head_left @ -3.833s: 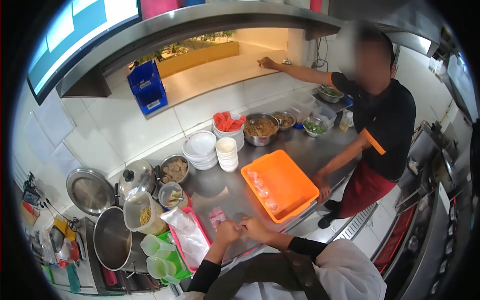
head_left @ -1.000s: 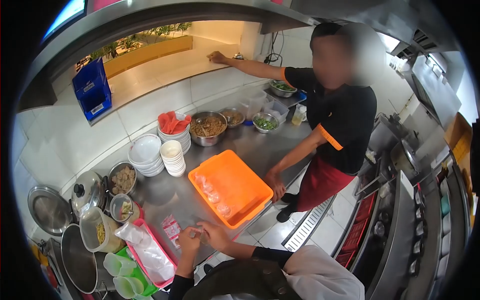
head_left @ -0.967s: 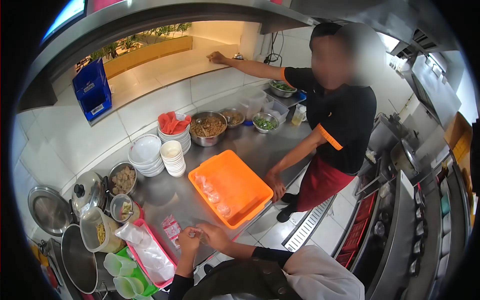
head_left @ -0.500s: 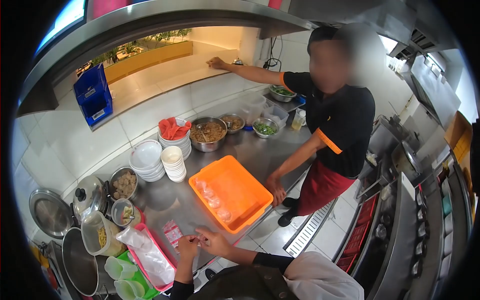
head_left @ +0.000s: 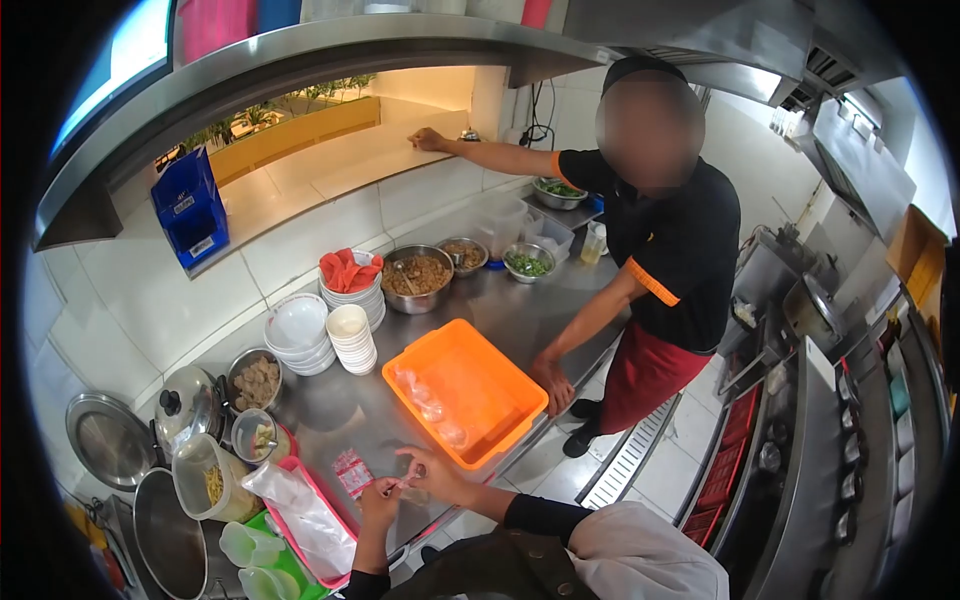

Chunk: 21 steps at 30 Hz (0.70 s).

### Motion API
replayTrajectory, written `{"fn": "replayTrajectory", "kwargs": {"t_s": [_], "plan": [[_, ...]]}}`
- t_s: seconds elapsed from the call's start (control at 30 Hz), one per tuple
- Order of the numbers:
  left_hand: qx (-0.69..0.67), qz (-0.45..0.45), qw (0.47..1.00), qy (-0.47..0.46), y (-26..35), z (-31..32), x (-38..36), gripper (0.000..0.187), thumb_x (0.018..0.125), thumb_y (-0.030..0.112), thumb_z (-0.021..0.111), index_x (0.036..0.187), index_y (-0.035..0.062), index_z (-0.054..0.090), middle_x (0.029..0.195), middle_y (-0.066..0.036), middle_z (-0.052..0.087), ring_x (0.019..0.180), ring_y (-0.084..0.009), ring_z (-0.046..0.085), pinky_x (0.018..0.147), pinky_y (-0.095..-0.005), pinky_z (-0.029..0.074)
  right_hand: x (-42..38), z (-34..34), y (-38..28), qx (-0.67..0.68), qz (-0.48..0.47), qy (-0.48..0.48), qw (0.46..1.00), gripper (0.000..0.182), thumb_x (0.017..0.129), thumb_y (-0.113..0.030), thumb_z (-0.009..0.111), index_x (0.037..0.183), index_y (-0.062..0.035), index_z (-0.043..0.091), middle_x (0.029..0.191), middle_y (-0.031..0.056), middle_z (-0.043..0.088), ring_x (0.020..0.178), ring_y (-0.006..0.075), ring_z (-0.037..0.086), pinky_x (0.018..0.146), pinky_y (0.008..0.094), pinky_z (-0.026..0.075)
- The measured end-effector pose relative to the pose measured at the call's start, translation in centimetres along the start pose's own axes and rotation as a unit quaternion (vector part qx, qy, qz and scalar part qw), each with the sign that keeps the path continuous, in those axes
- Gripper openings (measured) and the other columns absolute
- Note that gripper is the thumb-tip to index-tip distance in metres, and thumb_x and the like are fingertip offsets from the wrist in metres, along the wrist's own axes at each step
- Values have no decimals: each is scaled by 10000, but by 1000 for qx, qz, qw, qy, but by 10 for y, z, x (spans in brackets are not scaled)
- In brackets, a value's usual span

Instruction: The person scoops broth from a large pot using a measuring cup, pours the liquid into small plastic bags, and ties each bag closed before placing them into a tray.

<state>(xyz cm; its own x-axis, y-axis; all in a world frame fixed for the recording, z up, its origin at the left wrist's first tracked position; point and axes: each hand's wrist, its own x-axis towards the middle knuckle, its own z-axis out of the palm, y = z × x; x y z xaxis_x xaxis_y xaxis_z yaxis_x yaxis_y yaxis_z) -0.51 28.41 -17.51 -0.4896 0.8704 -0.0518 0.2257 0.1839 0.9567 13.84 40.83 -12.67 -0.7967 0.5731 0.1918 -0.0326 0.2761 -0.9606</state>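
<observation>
My left hand and my right hand meet above the near edge of the steel counter. Fingers of both are pinched on what looks like a small clear plastic bag; its contents are too small to make out. Just beyond my left hand lies a red-and-white printed packet. An orange tray sits in front of my hands, with several small clear plastic bags along its left side. To the left, a pink basket contains a stack of white plastic bags.
Across the counter, a co-worker rests one hand by the tray and the other on the pass-through ledge. White bowls, paper cups and a metal bowl of cooked food stand behind. Pots and a plastic tub crowd the left.
My hands have stayed pinched together, with the right fingers raised slightly. The clear plastic below them shows more now. The view has shifted a little; the co-worker's head has turned.
</observation>
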Motion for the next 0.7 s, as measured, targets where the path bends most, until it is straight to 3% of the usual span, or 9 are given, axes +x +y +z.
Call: {"fn": "replayTrajectory", "kwargs": {"t_s": [0.1, 0.2, 0.3, 0.43, 0.5, 0.7], "plan": [[-26, 37, 999, 12, -7, -3, 1, 118, 811, 98, 654, 869, 9, 705, 802, -89, 701, 733, -140, 656, 674, -273, 496, 5, -2, 18, -170, -118, -33, 978, 257, 755, -103, 698, 1007, -56, 678, 886, 77, 640, 863, 220, 583, 768, 367, 445], [-16, 53, 998, 23, -12, -4, 0, 113, 794, 106, 674, 860, 23, 714, 809, -84, 703, 734, -152, 661, 667, -269, 494, 4, 8, 28, -236, -100, -29, 966, 147, 735, -189, 704, 811, -64, 686, 864, 42, 631, 934, 263, 532, 811, 442, 381], [90, 89, 989, 69, 22, -6, -11, 100, 754, 116, 704, 833, 63, 734, 762, -81, 686, 686, -168, 648, 631, -272, 485, 3, 12, 11, -289, -43, -36, 956, 116, 711, -201, 703, 758, -99, 677, 815, 10, 611, 947, 239, 501, 807, 455, 320], [164, 109, 973, 123, 23, -8, -11, 98, 694, 127, 734, 790, 132, 757, 659, -79, 626, 596, -183, 600, 558, -288, 457, 3, 20, -3, -331, -73, -14, 941, 89, 693, -213, 698, 739, -140, 676, 773, -16, 587, 902, 228, 496, 754, 429, 296], [152, 136, 972, 115, 16, -10, -7, 114, 680, 118, 732, 787, 148, 759, 626, -76, 595, 572, -175, 576, 536, -291, 443, 2, 21, -6, -346, -124, 8, 930, 86, 697, -219, 698, 740, -147, 677, 760, -14, 576, 899, 222, 492, 749, 422, 291], [140, 206, 967, 57, 28, -26, -1, 162, 647, 114, 733, 802, 154, 759, 603, -52, 583, 549, -156, 550, 526, -281, 420, -2, 16, -6, -344, -84, -4, 935, 82, 741, -219, 688, 752, -139, 676, 810, -16, 588, 938, 215, 489, 777, 430, 291]]}}
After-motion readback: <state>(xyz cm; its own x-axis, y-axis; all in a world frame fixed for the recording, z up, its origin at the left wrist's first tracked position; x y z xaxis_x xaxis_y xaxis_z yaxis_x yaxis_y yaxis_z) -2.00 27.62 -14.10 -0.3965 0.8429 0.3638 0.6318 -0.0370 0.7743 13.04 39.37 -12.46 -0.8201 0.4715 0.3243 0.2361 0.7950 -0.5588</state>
